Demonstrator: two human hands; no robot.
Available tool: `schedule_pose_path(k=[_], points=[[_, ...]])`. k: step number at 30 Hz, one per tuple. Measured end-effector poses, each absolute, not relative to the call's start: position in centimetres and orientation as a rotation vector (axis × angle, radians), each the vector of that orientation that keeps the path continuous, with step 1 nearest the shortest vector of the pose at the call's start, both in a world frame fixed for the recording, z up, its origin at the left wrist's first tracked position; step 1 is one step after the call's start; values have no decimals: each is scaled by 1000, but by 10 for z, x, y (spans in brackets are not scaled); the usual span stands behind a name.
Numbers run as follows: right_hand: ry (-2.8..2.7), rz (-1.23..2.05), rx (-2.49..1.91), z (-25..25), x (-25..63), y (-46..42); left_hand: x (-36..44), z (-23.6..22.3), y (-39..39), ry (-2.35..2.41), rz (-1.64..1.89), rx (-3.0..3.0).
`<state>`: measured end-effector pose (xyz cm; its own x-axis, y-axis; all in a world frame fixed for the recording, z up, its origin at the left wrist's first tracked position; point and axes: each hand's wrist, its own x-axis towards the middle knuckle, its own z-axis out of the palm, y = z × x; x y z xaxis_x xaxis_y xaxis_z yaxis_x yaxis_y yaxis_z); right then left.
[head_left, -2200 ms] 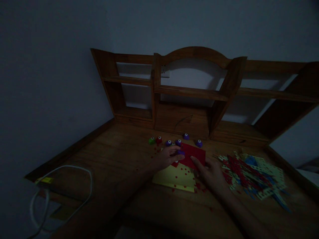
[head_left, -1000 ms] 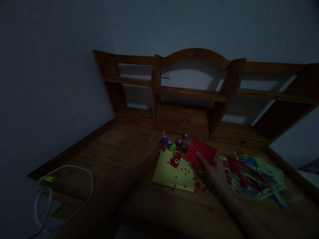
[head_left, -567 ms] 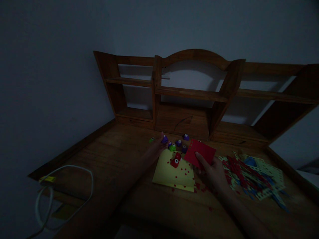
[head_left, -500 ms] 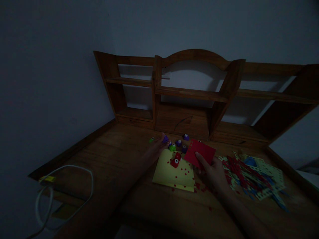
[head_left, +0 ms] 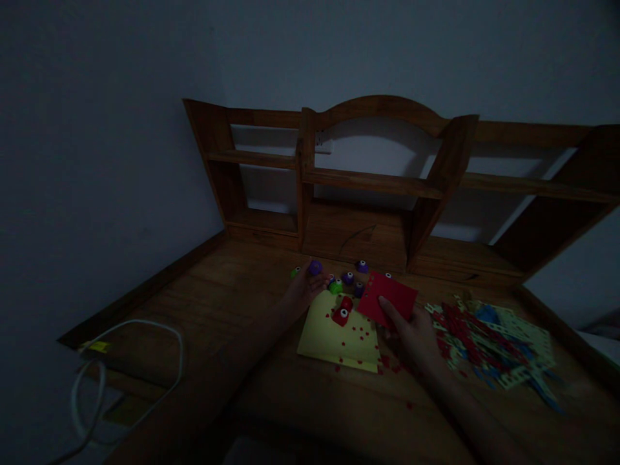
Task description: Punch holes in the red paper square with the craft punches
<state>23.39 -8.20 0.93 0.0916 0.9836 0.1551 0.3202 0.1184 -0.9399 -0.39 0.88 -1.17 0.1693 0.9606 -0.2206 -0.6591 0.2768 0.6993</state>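
Note:
A small purple craft punch (head_left: 315, 267) is held in the fingers of my left hand (head_left: 303, 288), above the back of the desk. My right hand (head_left: 411, 332) pinches a square of red paper (head_left: 394, 298), thumb on top; a row of punched holes runs along its left edge. Between my hands lies a yellow sheet of paper (head_left: 320, 332) scattered with tiny red cut-outs. On it rests a red craft punch (head_left: 341, 313). Just behind stand a green punch (head_left: 336, 287) and several purple punches (head_left: 347, 278).
To the right lies a heap of punched paper scraps (head_left: 489, 342) in red, blue and pale yellow. A wooden shelf unit (head_left: 372, 184) stands along the back of the desk (head_left: 203, 284). A white cable (head_left: 180, 352) loops at the left. Another green punch (head_left: 295, 272) sits beyond my left hand.
My left hand has drawn slightly back and left and turned the purple punch, so its rounded side shows. The red paper in my right hand has hardly moved.

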Motion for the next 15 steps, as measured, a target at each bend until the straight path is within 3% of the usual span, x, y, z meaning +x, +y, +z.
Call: schedule_pose_path(k=[6, 15], points=[[-1428, 813, -1380, 4, 236, -81, 1, -4, 3, 798, 1261, 676], [-1439, 835, -1374, -5, 242, -78, -17, 15, -3, 1511, 1219, 1912]])
